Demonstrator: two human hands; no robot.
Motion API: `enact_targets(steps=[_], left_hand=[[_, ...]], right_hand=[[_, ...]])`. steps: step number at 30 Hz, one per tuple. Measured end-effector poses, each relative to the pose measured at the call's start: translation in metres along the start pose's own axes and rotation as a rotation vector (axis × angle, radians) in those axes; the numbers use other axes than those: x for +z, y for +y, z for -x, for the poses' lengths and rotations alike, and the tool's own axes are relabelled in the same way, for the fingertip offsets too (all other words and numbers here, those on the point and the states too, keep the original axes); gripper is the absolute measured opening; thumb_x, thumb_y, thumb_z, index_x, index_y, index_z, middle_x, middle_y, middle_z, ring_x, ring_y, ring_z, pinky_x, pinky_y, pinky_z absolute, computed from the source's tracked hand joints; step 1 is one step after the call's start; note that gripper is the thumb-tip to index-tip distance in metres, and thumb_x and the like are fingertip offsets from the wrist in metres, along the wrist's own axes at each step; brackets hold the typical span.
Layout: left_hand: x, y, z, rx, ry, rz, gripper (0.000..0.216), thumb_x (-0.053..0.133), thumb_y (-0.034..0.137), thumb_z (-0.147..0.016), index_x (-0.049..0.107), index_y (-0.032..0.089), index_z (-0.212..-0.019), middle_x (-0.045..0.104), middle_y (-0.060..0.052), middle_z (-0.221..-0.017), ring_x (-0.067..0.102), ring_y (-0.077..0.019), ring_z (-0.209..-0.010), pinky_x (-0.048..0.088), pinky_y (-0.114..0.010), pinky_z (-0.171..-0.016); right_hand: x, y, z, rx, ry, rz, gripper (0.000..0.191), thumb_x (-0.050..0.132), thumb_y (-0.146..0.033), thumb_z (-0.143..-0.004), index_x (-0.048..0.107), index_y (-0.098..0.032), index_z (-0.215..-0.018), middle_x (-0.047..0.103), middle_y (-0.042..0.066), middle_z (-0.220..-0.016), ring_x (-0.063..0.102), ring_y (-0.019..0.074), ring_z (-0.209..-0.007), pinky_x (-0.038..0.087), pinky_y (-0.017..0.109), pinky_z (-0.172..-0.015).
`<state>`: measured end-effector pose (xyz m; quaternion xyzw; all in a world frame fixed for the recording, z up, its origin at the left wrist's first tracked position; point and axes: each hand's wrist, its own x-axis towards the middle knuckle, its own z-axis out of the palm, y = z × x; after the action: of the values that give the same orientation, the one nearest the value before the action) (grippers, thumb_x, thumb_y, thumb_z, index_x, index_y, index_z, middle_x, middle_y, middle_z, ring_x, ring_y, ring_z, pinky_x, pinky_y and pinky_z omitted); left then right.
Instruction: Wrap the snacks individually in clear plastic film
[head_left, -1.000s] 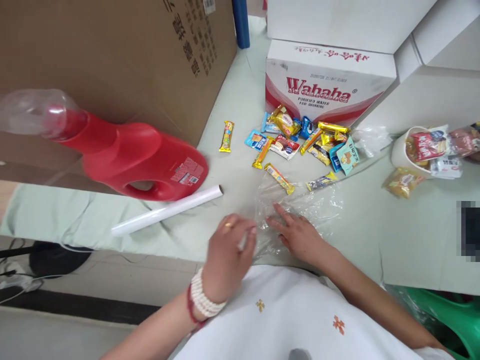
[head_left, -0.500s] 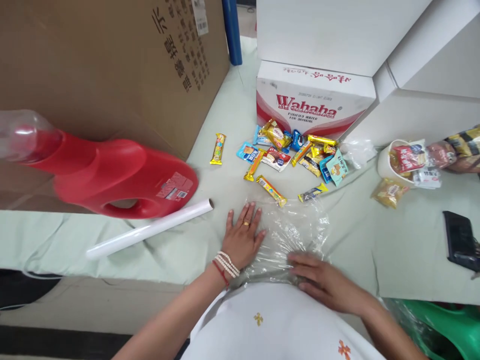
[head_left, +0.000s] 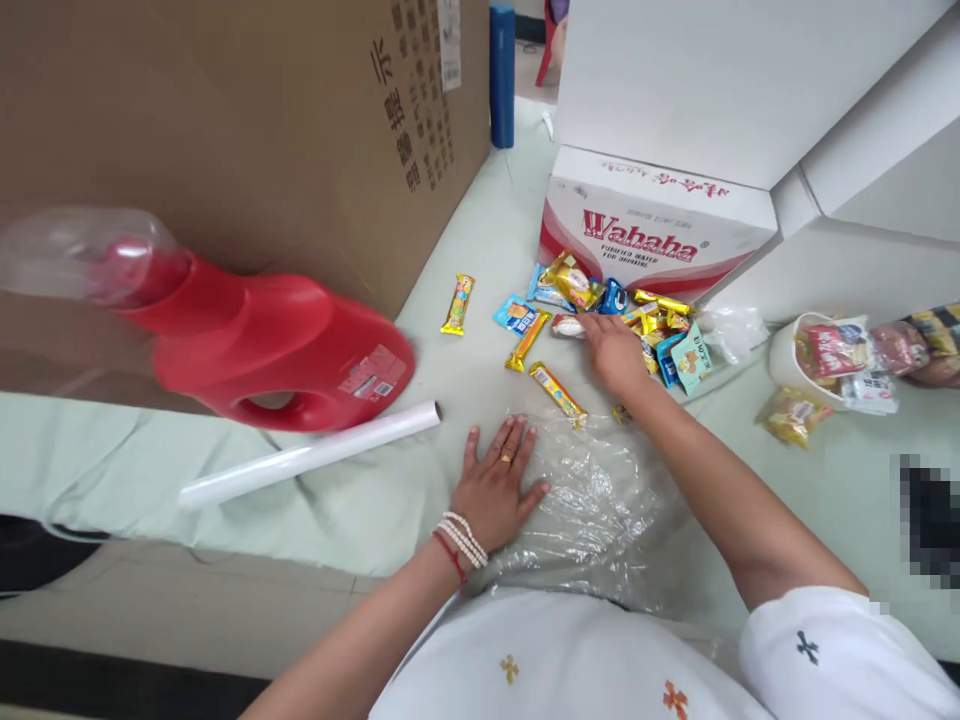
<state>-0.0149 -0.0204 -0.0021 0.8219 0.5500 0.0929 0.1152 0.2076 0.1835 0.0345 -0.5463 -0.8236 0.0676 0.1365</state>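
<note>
My left hand [head_left: 496, 490] lies flat with fingers spread on the left part of a crinkled clear plastic bag [head_left: 592, 490] on the table. My right hand [head_left: 616, 355] is at the heap of small wrapped snacks, its fingers closed on a red-and-white snack packet [head_left: 568, 326] and hiding much of it. Beside that hand are a yellow snack bar [head_left: 529, 340], a blue packet [head_left: 516, 314], a gold-wrapped snack [head_left: 571, 280] and a light green packet [head_left: 690, 358]. Another yellow bar [head_left: 558, 394] lies just above the bag.
Left stand a large cardboard box [head_left: 300, 130] and a red plastic jug [head_left: 300, 350]; a white roll [head_left: 311, 455] lies before it. A Wahaba-style printed carton [head_left: 660, 225] stands behind the snacks. At right are a white cup of snacks [head_left: 787, 365] and a yellow packet [head_left: 795, 415].
My right hand has left the plastic bag and reached forward to the snack heap, onto the red-and-white packet. My left hand stays on the bag. The camera view has shifted slightly.
</note>
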Motion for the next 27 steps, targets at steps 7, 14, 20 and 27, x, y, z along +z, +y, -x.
enact_targets(steps=[7, 14, 20, 27], left_hand=[[0.001, 0.0, 0.002, -0.005, 0.019, 0.041, 0.066, 0.038, 0.049, -0.104, 0.036, 0.014, -0.16, 0.033, -0.015, -0.167, 0.031, -0.0294, -0.156, 0.001, -0.062, -0.129], [0.006, 0.0, 0.011, 0.041, 0.073, -0.028, 0.061, 0.038, 0.043, -0.105, 0.041, 0.014, -0.158, 0.034, -0.017, -0.166, 0.035, -0.0328, -0.154, -0.003, -0.067, -0.127], [0.005, -0.002, 0.012, -0.02, 0.056, -0.045, 0.063, 0.037, 0.043, -0.105, 0.034, 0.014, -0.161, 0.032, -0.018, -0.166, 0.034, -0.0341, -0.154, 0.004, -0.07, -0.126], [0.003, -0.004, 0.011, -0.018, 0.1, -0.014, 0.062, 0.038, 0.04, -0.105, 0.032, 0.014, -0.161, 0.035, -0.02, -0.165, 0.039, -0.034, -0.152, 0.012, -0.067, -0.126]], right_hand=[[-0.071, -0.005, 0.122, 0.17, 0.024, -0.618, 0.05, 0.044, -0.045, -0.105, 0.055, -0.024, -0.149, 0.067, 0.009, -0.138, 0.068, 0.0267, -0.115, 0.056, 0.044, -0.099], [-0.029, -0.055, 0.19, -0.054, -0.444, -0.631, 0.046, 0.037, -0.024, -0.106, 0.059, -0.024, -0.147, 0.068, 0.01, -0.139, 0.066, 0.0218, -0.124, 0.052, 0.041, -0.108], [-0.022, -0.059, 0.192, -0.077, -0.406, -0.59, 0.048, 0.038, -0.017, -0.104, 0.058, -0.028, -0.147, 0.07, 0.007, -0.133, 0.069, 0.0191, -0.116, 0.056, 0.035, -0.099], [-0.024, -0.064, 0.183, -0.024, -0.38, -0.179, 0.043, 0.046, -0.023, -0.103, 0.059, -0.028, -0.144, 0.058, 0.011, -0.135, 0.07, 0.0177, -0.088, 0.057, 0.032, -0.077]])
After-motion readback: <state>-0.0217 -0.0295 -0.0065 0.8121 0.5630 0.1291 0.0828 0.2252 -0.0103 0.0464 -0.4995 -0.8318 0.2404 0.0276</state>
